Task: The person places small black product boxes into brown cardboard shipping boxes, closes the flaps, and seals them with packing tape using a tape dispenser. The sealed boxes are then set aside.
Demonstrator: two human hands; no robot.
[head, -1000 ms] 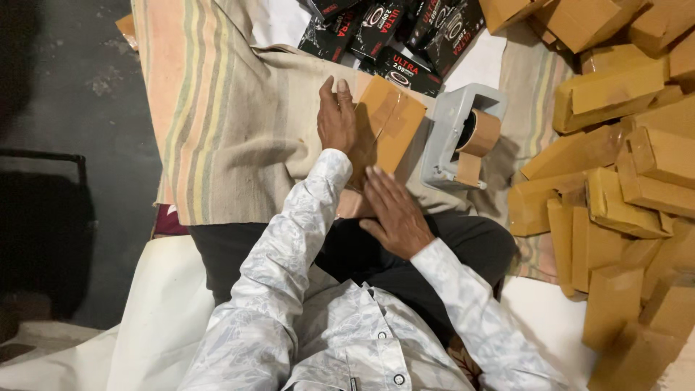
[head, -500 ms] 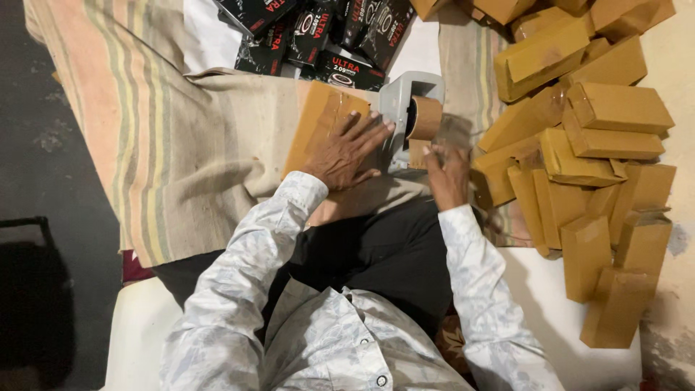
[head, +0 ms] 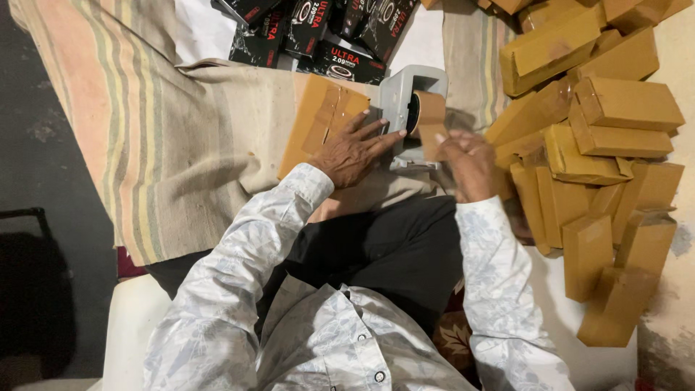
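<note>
1. The left hand (head: pixel 352 150) lies flat and spread on the brown paper-wrapped box (head: pixel 321 124), fingers open, pressing rather than gripping. A second ago it lay further up the box; it has since slid toward the near right edge.
2. The right hand (head: pixel 467 161) has left the person's lap and now reaches up to the strip of brown tape (head: pixel 431 123). It is blurred, so whether its fingers have pinched the strip cannot be told.
3. The tape hangs from a grey tape dispenser (head: pixel 405 98), just right of the box.
4. The box rests on a striped cloth (head: pixel 166 137), before the person's knees.
5. Further right lies a pile of wrapped boxes (head: pixel 594 145); at the far edge lie black printed cartons (head: pixel 318 36).
6. Judging from this, wrapping has given way to fetching tape.
</note>
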